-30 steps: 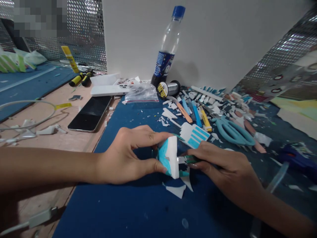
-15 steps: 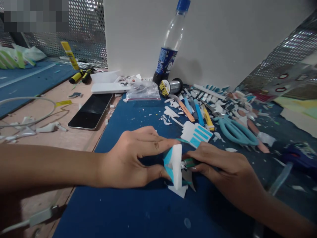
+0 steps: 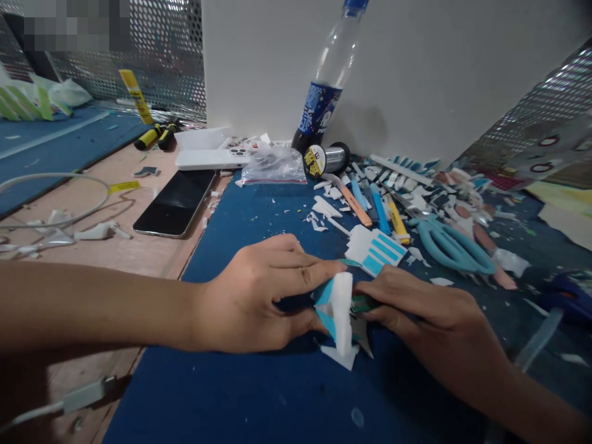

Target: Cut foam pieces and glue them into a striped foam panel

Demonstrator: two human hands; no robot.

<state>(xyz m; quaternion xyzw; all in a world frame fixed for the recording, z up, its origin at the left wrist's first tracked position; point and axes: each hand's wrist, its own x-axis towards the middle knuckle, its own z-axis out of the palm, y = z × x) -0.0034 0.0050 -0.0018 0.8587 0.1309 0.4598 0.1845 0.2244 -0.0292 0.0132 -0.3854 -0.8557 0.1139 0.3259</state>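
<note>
Thumb and fingers of my left hand [image 3: 259, 296] are closed on a small model piece with a thick white foam edge [image 3: 343, 314] and blue-and-grey faces. My right hand [image 3: 425, 327] pinches a small green object [image 3: 363, 303] against the right side of that piece; most of it lies behind my fingers, so its kind is unclear. Below the piece sits a white scrap [image 3: 340, 356]. Just beyond my right hand lies a white card with blue stripes [image 3: 379, 250].
Light-blue-handled scissors [image 3: 456, 246], several craft knives [image 3: 356, 206] and many scraps are on the right. Behind stand a wire spool [image 3: 330, 161] and a tilted soda bottle [image 3: 321, 105]. A phone [image 3: 176, 203] and a white cable [image 3: 87, 394] are at left.
The view has shifted slightly, so everything appears a little further right. The metallic end of the green object, seen before, is now mostly hidden against the foam piece. Both hands keep their grip.
</note>
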